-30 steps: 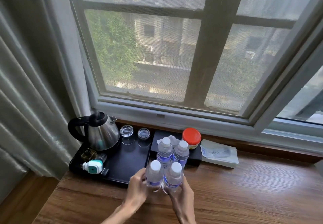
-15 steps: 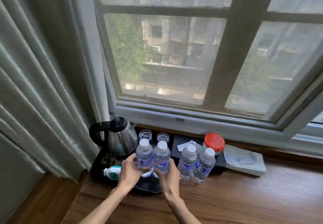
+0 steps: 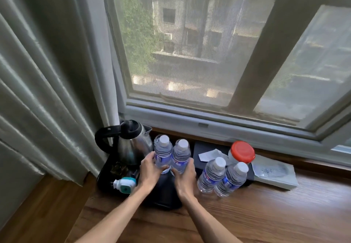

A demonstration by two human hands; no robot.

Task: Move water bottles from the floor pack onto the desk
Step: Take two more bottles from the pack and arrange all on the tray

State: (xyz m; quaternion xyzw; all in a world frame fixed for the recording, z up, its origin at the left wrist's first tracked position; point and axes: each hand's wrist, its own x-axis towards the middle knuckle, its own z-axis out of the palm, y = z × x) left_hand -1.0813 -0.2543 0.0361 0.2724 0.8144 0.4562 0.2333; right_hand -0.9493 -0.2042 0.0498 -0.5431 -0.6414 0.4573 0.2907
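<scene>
I have a pair of clear plastic water bottles with white caps in hand, low in the middle of the frame: my left hand (image 3: 150, 172) is wrapped on the left bottle (image 3: 163, 154) and my right hand (image 3: 185, 174) on the right bottle (image 3: 181, 157), fingers (image 3: 152, 158) clamped around the lower bodies. Both stand upright, long axis vertical, caps pointing up toward the window, bodies touching side by side. They sit over the black tray (image 3: 163, 197), just right of the stainless steel kettle with the black handle (image 3: 131, 144); whether their bases rest on the tray I cannot tell, since my hands hide them.

I judge this as the set-down step. Two more clear bottles (image 3: 222, 178) already stand on the wooden counter (image 3: 266, 214) to the right of my hands, in front of a red-lidded jar (image 3: 243, 151), leaning slightly in this wide view.

Next I would settle both bases flat, ease the grip off without nudging the kettle, then go back to the floor pack, which is not in frame.
</scene>
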